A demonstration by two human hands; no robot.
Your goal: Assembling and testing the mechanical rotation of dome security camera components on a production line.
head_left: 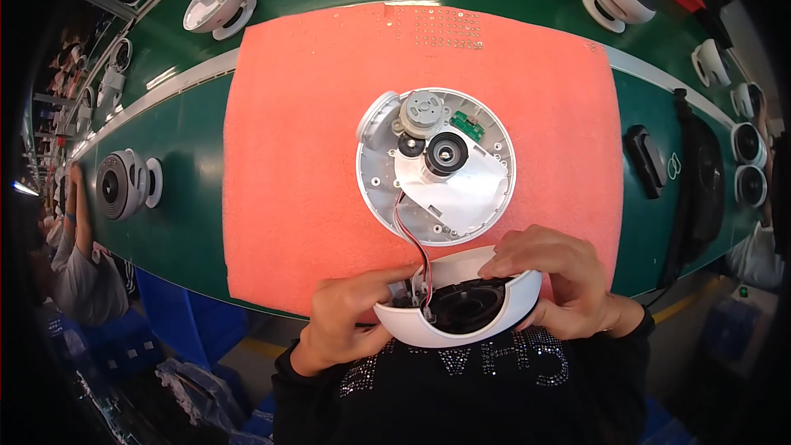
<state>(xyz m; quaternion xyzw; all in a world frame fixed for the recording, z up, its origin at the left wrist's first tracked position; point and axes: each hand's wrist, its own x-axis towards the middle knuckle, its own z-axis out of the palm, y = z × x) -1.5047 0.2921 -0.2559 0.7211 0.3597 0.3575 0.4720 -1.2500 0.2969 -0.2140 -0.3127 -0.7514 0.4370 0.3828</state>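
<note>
Close to my body, a white curved housing [517, 303] with a black inside is tilted up between both hands. My left hand [339, 320] grips its left end, thumb below and fingers along the rim. On its right end, my right hand [568, 276] is closed, fingertips over the upper edge. Thin red, black and white wires [409, 235] run from it to a round white casing [381, 198] lying on the mat beyond. That casing carries a silvery motor [423, 112], a black round hub [446, 154], a white plate [457, 194] and a green circuit board [468, 125].
A pink padded mat [288, 132] covers the middle of the green bench [185, 148]. Small screws [449, 29] lie in rows at its far edge. White fan-like units [124, 185] stand around. To the right are a black case [646, 161] and a black bag [700, 173].
</note>
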